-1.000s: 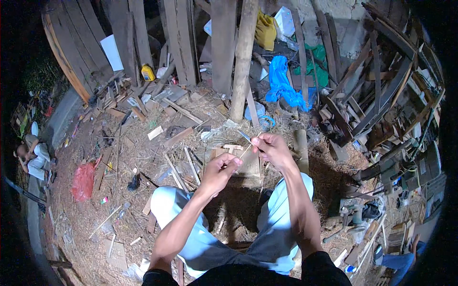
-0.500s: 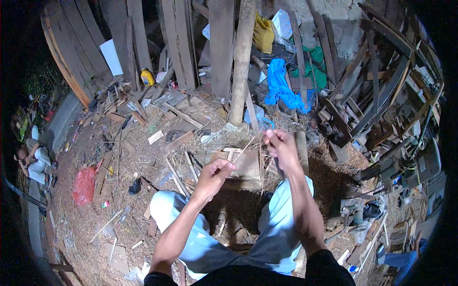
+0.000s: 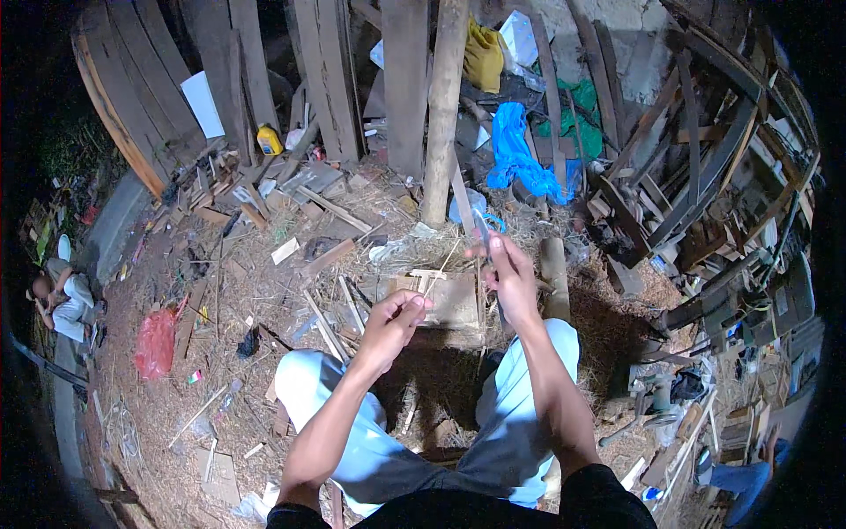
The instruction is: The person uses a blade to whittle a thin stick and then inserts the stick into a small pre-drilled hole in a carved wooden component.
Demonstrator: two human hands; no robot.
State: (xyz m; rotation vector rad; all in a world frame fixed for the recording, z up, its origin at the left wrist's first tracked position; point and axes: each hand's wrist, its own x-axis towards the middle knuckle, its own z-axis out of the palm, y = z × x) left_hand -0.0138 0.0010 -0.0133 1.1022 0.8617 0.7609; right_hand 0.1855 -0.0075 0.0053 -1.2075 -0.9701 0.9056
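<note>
Straw and wood scraps are littering the earthen ground (image 3: 264,397), where a crinkled red plastic bag (image 3: 156,344) is lying at left. In the middle, the left hand (image 3: 394,328) is pinching a thin, pale wooden stick (image 3: 448,257) slanting toward the far right; the right hand (image 3: 515,282) is gripping a slim knife (image 3: 483,231). Farther right, rough, curved planks (image 3: 696,150) are leaning in a heap.

Hands (image 3: 394,326) farther apart than before
</note>
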